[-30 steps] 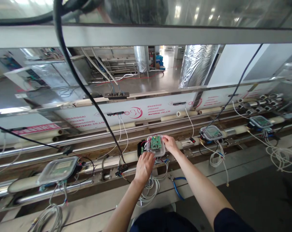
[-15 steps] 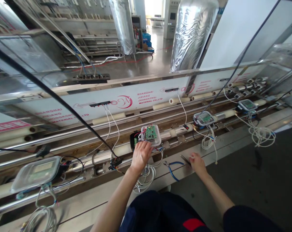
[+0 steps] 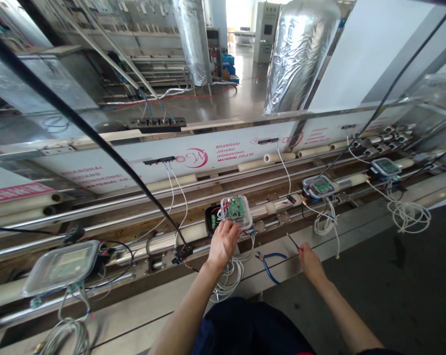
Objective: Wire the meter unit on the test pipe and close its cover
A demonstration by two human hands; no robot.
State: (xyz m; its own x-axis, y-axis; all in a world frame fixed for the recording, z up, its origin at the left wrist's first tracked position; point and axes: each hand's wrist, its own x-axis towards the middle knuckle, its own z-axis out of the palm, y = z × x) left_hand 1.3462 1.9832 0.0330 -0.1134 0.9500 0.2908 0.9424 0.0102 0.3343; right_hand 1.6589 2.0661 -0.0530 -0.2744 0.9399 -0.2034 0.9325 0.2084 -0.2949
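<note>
My left hand (image 3: 224, 240) has its fingers closed at the lower edge of an open plastic box, where a green circuit board (image 3: 237, 209) lies with red and white wires. What those fingers hold is hidden. A thin dark tool (image 3: 292, 241) with a pointed tip is gripped in my right hand (image 3: 310, 261), over the metal ledge. Between the hands, blue-handled pliers (image 3: 270, 266) lie open on the ledge.
Coiled white cable (image 3: 230, 278) hangs below the box. Closed boxes stand on the rail at left (image 3: 62, 266) and right (image 3: 321, 186). A black cable (image 3: 108, 150) slants across the left side. Metal ledge (image 3: 149, 305) runs along the front.
My right hand has lifted the thin tool off the ledge area, its tip now pointing up and left. My left hand stays at the box. The view has shifted slightly.
</note>
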